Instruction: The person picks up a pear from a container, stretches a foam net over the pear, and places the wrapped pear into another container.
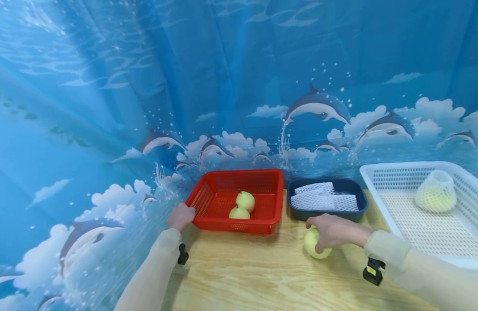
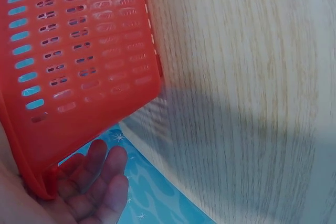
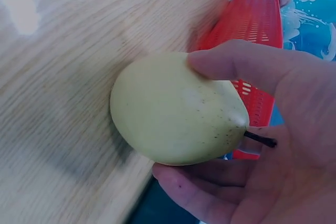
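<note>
In the head view my right hand (image 1: 336,233) holds a yellow-green pear (image 1: 312,242) at the table top, in front of the dark blue basket. The right wrist view shows thumb and fingers on opposite sides of this pear (image 3: 173,108), its dark stem pointing toward the palm. My left hand (image 1: 181,217) grips the left front corner of a red plastic basket (image 1: 239,225). Seen from the left wrist, the basket's rim (image 2: 39,182) lies between the palm and the curled fingers. Two more pears (image 1: 245,201) sit inside the red basket.
A dark blue basket (image 1: 327,215) holding white foam net sleeves (image 1: 320,199) stands right of the red one. Farther right is a white basket (image 1: 394,207) with a net-wrapped pear (image 1: 435,193). Behind the wooden table (image 1: 246,276) hangs a dolphin-print curtain (image 1: 239,86).
</note>
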`<state>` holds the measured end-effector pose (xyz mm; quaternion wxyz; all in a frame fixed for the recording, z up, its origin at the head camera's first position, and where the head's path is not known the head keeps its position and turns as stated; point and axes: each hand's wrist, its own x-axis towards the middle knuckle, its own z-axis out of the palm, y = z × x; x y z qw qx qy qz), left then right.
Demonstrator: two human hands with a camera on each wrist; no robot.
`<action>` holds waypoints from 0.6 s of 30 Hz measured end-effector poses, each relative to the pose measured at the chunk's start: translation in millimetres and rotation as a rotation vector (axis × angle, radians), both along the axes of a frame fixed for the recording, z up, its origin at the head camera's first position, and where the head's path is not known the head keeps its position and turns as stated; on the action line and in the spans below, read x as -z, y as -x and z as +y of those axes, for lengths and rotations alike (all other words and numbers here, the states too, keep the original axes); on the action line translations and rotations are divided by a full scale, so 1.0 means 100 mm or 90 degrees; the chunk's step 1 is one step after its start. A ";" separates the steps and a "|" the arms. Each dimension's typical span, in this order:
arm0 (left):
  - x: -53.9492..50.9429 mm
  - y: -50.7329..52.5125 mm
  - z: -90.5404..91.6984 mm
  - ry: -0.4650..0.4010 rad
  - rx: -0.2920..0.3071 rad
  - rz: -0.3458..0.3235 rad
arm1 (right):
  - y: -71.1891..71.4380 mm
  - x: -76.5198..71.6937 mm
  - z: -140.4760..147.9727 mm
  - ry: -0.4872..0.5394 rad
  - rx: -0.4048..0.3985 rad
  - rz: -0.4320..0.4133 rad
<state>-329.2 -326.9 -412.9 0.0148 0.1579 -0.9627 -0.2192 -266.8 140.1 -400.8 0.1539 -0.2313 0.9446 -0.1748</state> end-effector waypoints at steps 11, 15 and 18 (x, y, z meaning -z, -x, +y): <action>0.01 0.00 0.04 0.039 -0.023 0.091 | 0.04 0.00 0.06 -0.041 -0.012 0.003; -0.02 0.00 0.09 0.073 -0.010 0.165 | 0.03 -0.01 0.06 -0.053 -0.006 0.001; -0.07 -0.02 0.18 0.084 0.012 0.204 | 0.02 -0.02 0.09 -0.057 0.001 0.007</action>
